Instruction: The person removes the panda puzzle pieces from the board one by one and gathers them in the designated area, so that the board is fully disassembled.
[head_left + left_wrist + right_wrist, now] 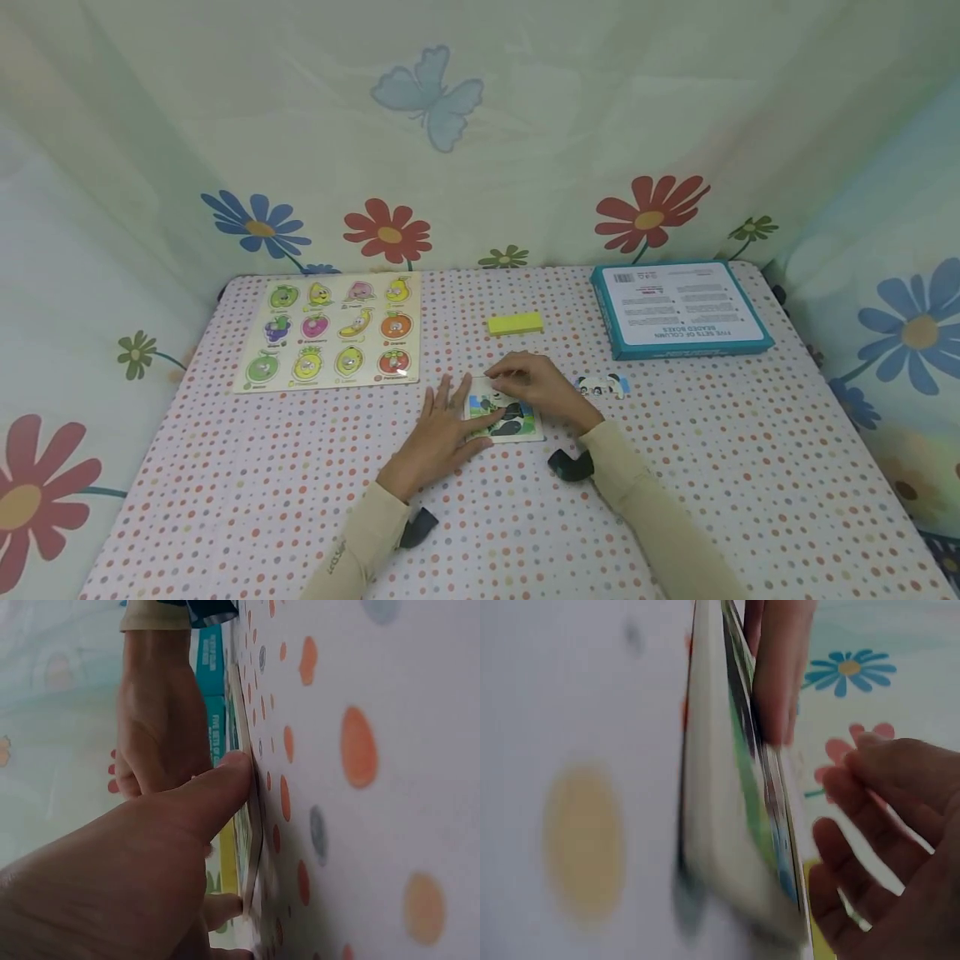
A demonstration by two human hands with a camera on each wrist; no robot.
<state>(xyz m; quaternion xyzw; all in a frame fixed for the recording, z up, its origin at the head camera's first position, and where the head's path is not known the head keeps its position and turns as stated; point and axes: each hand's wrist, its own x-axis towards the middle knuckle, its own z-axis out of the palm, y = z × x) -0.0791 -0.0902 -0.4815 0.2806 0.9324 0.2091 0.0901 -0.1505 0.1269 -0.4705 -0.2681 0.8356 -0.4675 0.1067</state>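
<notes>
A small panda picture puzzle (517, 423) lies on the table in a pale tray (711, 795). Spread over its left side is my left hand (437, 433), its index finger reaching across the picture. In the left wrist view the left thumb (234, 769) presses on the tray's near edge. My right hand (542, 385) hovers at the puzzle's upper right, fingers loosely bent toward the thumb. Nothing shows between those fingers (855, 802) in the right wrist view. Just right of that hand lies a loose puzzle piece (611, 387) with panda heads, partly covered by the wrist.
A fruit picture board (330, 333) lies at the back left. Behind the puzzle sits a yellow block (515, 323). At the back right lies a teal and white box (682, 308). A printed curtain (525, 167) hangs behind the dotted tablecloth (255, 500).
</notes>
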